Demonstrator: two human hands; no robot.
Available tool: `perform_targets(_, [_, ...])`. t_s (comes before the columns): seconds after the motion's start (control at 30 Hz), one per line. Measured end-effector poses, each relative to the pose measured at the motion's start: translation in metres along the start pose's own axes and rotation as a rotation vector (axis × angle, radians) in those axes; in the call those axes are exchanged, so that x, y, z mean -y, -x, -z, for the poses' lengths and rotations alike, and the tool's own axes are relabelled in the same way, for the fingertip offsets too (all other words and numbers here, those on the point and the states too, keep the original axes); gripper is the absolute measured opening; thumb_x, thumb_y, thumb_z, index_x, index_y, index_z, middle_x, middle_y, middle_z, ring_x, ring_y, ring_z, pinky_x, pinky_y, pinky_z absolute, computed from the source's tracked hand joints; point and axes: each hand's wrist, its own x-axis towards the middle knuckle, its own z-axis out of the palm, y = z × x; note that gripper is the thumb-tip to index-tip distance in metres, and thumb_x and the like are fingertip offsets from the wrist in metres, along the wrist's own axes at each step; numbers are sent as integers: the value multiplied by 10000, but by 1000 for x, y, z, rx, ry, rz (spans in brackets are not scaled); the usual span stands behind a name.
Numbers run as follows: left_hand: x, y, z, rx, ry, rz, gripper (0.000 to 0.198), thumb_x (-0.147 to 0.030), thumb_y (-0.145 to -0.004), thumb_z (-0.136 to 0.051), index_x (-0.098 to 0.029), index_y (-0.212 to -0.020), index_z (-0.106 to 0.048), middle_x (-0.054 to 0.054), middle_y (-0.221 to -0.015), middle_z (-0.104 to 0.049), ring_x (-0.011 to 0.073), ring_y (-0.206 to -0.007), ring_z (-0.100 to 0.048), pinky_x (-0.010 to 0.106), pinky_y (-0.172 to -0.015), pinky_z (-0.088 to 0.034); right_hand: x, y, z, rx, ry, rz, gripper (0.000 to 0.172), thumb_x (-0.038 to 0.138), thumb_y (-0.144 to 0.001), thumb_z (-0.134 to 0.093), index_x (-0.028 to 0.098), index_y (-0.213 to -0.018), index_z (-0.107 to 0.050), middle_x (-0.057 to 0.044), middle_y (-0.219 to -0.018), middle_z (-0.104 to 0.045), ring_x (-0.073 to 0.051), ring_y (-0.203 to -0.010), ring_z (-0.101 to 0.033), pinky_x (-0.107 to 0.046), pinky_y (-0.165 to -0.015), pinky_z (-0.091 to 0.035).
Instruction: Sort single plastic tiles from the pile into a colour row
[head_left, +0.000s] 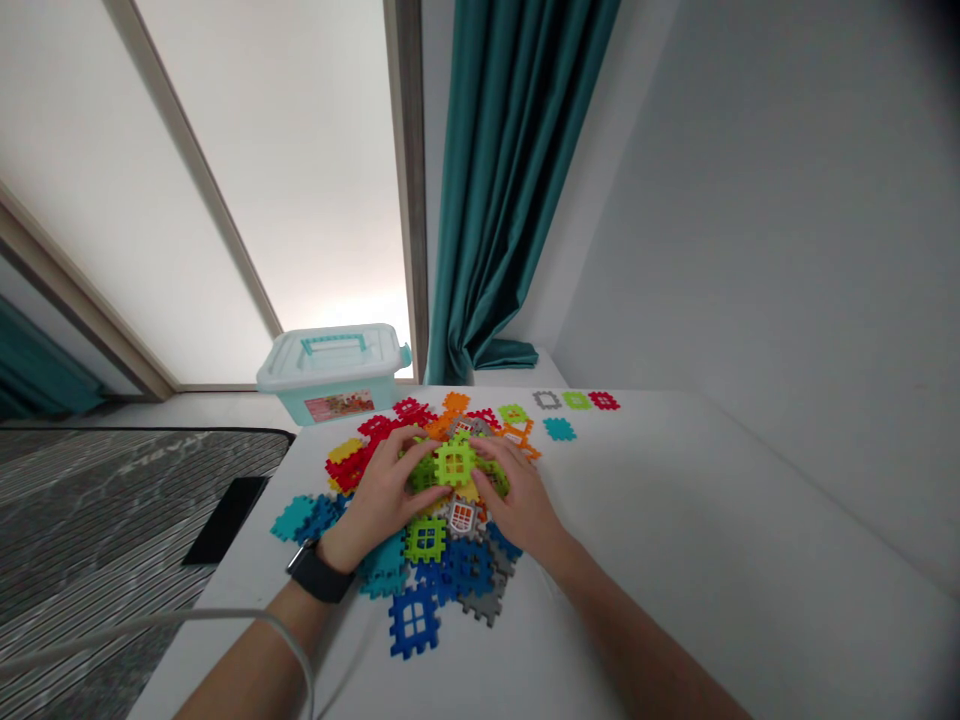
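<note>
Both hands meet over a pile of coloured plastic interlocking tiles. A lime green window tile [454, 463] is held between them. My left hand [396, 485], with a dark watch on its wrist, grips the tile's left side between thumb and fingers. My right hand [517, 495] grips its right side, with the thumb low and the fingers above. Just below lie a grey tile with a white insert [463, 516] and another green window tile [425, 540]. A blue window tile [414, 621] is nearest to me. Red tiles [351, 472] lie left of the hands, orange ones beyond.
A lidded pale teal box [337, 370] stands at the table's far left corner. Right of the pile lie a grey frame [547, 400], a green tile [577, 400], a red tile [604, 401] and a teal tile [559, 429]. A white cable [225, 613] crosses my left forearm.
</note>
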Motion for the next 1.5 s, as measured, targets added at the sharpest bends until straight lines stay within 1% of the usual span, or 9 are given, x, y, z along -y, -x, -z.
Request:
perform_targets(0.1, [0, -1, 0, -32, 26, 12, 429, -399, -927, -681, -262, -1321, -584, 113, -1297, -547, 290, -1223, -557, 486, -1025, -519, 1, 1, 3, 41, 136, 181, 385, 257, -951, -578, 247, -1336, -588, -105, -1343, -626, -251, -1281, -571, -463, -1108, -469])
perform_targets(0.23, [1, -1, 0, -26, 40, 22, 436, -398, -923, -688, -283, -1329, -581, 109, -1305, -545, 289, -1215, -563, 497, -1022, -522, -1, 2, 2, 37, 222, 249, 418, 242, -945, -593, 271, -1361, -567, -102, -1371, -603, -254, -1292, -569, -464, -1106, -481])
perform_targets(0.4, [1, 0, -2, -11, 44, 20, 450, -417, -915, -696, -275, -1327, -584, 118, -1289, -554, 297, -1212, -565, 498, -1010, -524, 0, 2, 1, 42, 246, 270, 404, 233, -954, -585, 278, -1355, -567, -101, -1423, -570, -257, -1352, -525, -482, -1134, -458])
perform_targets(0.67, [0, 1, -10, -13, 2, 11, 454, -459, -926, -669, -235, -1313, -586, 135, -1249, -565, 296, -1160, -578, 494, -974, -528, -3, 1, 4, 56, 264, 269, 330, 232, -944, -614, 270, -1271, -613, -100, -1361, -605, -262, -1281, -564, -493, -1102, -479])
perform_targets(0.97, [-17, -21, -15, 1, -30, 34, 433, -424, -920, -676, -251, -1307, -589, 113, -1232, -577, 293, -1160, -580, 491, -984, -526, -12, 2, 18, -29, 281, 238, 302, 226, -949, -609, 274, -1246, -642, -112, -1277, -608, -281, -1219, -577, -518, -1044, -509])
perform_targets(1.13, [-30, -39, -35, 61, -40, 26, 427, -388, -903, -700, -234, -1283, -580, 109, -1225, -602, 292, -1158, -595, 487, -990, -515, -22, 7, 38, -64, 311, 209, 265, 236, -966, -596, 277, -1220, -659, -98, -1262, -632, -272, -1211, -579, -507, -1043, -500])
perform_targets(1.3, [-48, -59, -60, 170, -95, 29, 510, -372, -902, -688, -191, -1348, -520, 137, -1295, -594, 319, -1227, -558, 511, -1033, -473, -52, 12, 71, -124, 362, 162, 232, 265, -978, -579, 265, -1187, -679, -92, -1277, -657, -263, -1214, -578, -505, -1062, -471])
perform_targets(1.4, [-60, -71, -74, 269, -132, -6, 358, -324, -928, -632, -195, -1259, -587, 120, -1248, -619, 310, -1176, -576, 508, -1009, -470, -81, 14, 95, -194, 390, 116, 214, 312, -976, -583, 254, -1148, -697, -95, -1240, -684, -261, -1192, -590, -501, -1053, -473])
perform_targets(1.5, [-70, -81, -86, 389, -125, -120, 215, -284, -929, -619, -219, -1131, -651, 85, -1172, -649, 283, -1114, -600, 471, -992, -463, -112, 17, 118, -229, 431, 64, 222, 335, -965, -590, 242, -1129, -707, -101, -1220, -702, -265, -1181, -598, -505, -1047, -471])
